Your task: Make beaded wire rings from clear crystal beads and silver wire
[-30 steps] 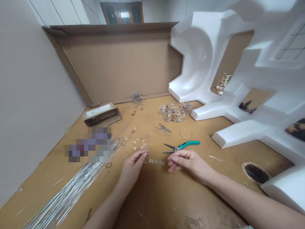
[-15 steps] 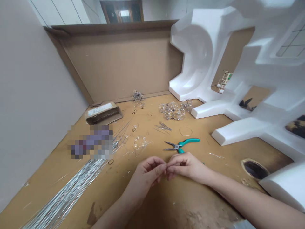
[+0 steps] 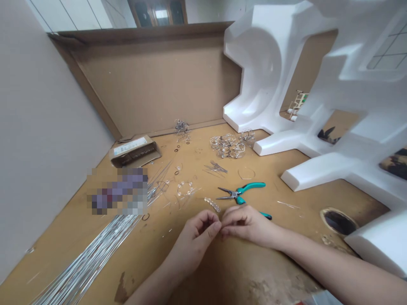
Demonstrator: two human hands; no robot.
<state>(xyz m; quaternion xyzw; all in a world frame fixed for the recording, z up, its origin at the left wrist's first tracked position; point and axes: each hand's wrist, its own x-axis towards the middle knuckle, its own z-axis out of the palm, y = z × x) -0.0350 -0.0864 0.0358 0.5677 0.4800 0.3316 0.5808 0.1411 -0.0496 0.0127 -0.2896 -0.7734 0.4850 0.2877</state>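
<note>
My left hand and my right hand meet over the front of the table, thumbs and fingers pinched together tip to tip. Whatever lies between the fingertips is too small to make out. Just beyond the left fingers shows a short row of clear beads; whether it joins what the hands hold cannot be seen. Pliers with teal handles lie behind the right hand, jaws spread and pointing left, one handle partly covered by that hand. To the left is a ring of wire with clear beads.
A bundle of long metal wires runs along the left. Farther back are a small cardboard box, cut wire pieces and beaded wire shapes. White foam packing stands at the right, near a round hole.
The row of clear beads now shows beyond the left fingers. My hands stay pinched together, the right fingers slightly shifted. The whole view has moved a little.
</note>
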